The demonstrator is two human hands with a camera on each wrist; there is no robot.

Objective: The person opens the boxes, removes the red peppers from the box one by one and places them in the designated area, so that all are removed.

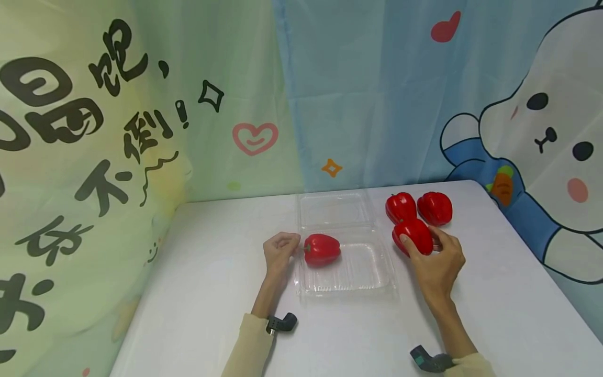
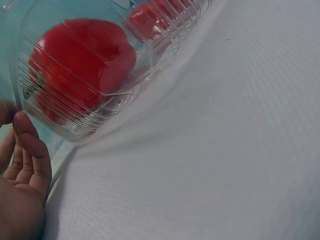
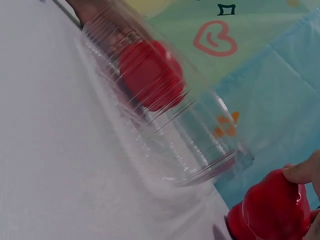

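A clear plastic clamshell box (image 1: pixel 367 267) lies on the table with its lid folded back. In its left half rests a red bell pepper (image 1: pixel 322 250), stem toward the left. My left hand (image 1: pixel 281 248) is at the box's left side; in the left wrist view its thumb and index finger (image 2: pixel 25 125) pinch the rim. To the right of the box, my right hand (image 1: pixel 438 259) grips a second bell pepper (image 1: pixel 413 235) between thumb and fingers. Just behind it are two more red bell peppers, one on the left (image 1: pixel 401 207) and one on the right (image 1: pixel 435 208).
The transparent lid (image 1: pixel 335 209) lies flat behind the box, near the rear edge of the white table (image 1: pixel 212 293). A printed curtain (image 1: pixel 226 63) hangs along the back and sides.
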